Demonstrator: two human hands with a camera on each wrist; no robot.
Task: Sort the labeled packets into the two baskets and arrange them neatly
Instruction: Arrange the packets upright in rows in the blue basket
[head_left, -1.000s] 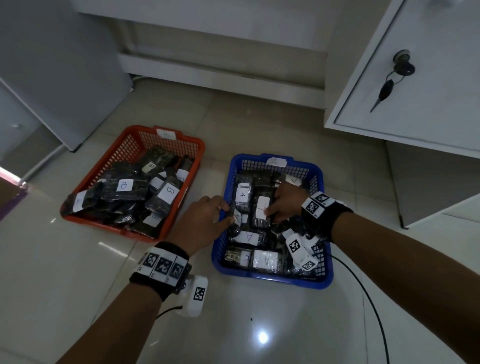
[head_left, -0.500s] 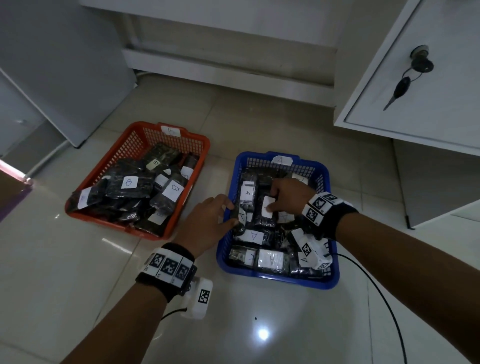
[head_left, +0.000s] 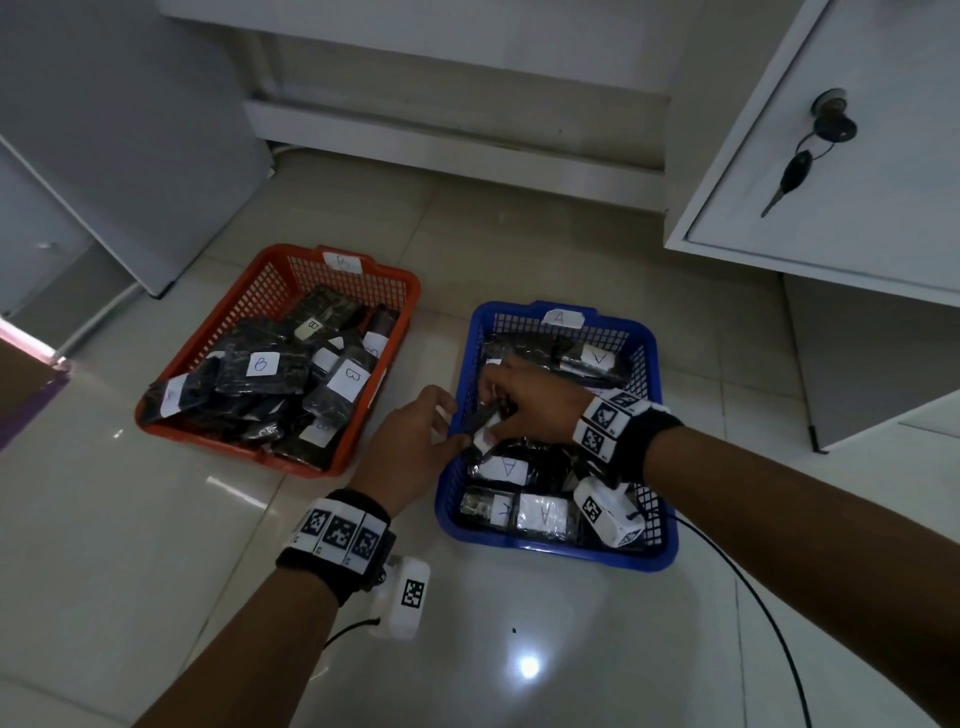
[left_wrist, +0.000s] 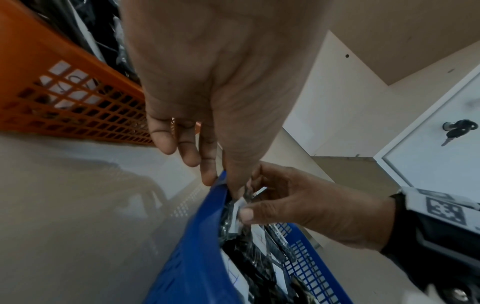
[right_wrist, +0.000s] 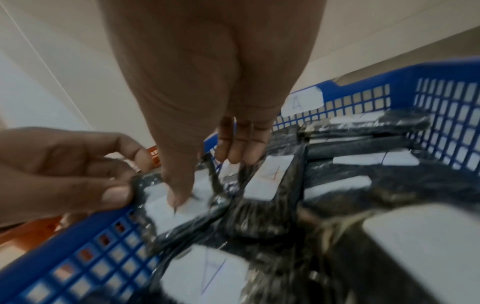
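Dark packets with white "A" labels fill the blue basket (head_left: 561, 552) on the right. Packets marked "B" lie heaped in the orange basket (head_left: 221, 332) on the left. My left hand (head_left: 449, 427) sits at the blue basket's left wall (left_wrist: 197, 257), thumb inside on one packet (head_left: 485, 434), fingers outside the wall. My right hand (head_left: 494, 415) reaches across the basket and pinches the same packet (left_wrist: 235, 218). In the right wrist view its thumb lies on the packet's label (right_wrist: 161, 207), beside the left thumb at the rim (right_wrist: 85, 255).
A white cabinet door (head_left: 852, 218) with a key in its lock stands at the right. A grey panel (head_left: 104, 156) leans at the left. A black cable (head_left: 753, 597) runs over the glossy tile floor beside the blue basket.
My right hand has moved from the middle of the blue basket to its left wall and taken the packet at my left thumb. The left hand has stayed at the rim.
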